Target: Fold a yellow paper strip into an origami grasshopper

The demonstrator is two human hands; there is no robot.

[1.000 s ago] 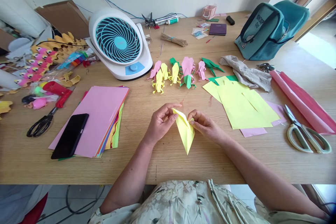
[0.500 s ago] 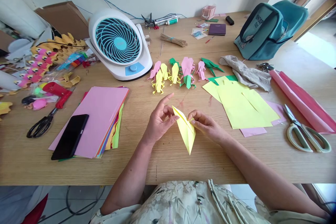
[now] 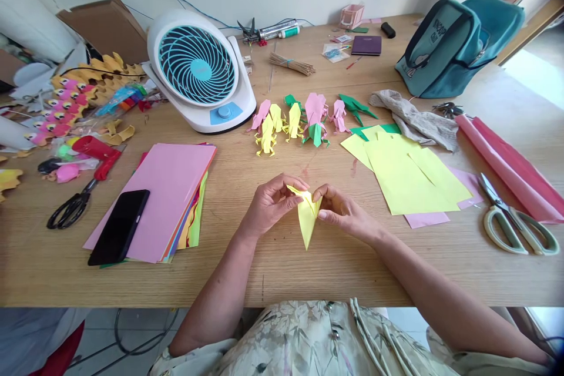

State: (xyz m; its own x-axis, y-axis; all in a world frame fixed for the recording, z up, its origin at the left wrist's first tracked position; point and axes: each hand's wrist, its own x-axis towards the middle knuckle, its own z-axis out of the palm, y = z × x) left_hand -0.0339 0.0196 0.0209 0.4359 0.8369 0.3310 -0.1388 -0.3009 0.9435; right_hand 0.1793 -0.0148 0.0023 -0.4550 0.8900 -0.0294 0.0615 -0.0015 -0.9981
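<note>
A folded piece of yellow paper (image 3: 307,224) is held above the table between both hands, its long point aimed down toward me. My left hand (image 3: 275,202) pinches its upper left edge between thumb and fingers. On the other side, my right hand (image 3: 341,210) grips the upper right edge the same way. The upper flap is bent over and partly covered by my fingers. Beyond the hands stand several folded paper frogs in yellow (image 3: 267,136), pink (image 3: 315,108) and green (image 3: 314,134).
Yellow sheets (image 3: 399,179) and large scissors (image 3: 506,220) lie to the right. At left, a phone (image 3: 118,227) rests on stacked coloured paper (image 3: 176,179), with black-handled scissors (image 3: 70,211) beside it. A fan (image 3: 198,70) and a teal bag (image 3: 449,53) stand farther back.
The yellow paper's upper part has been bent down and its lower point has shifted left. My left index finger, raised before, is now curled over the paper.
</note>
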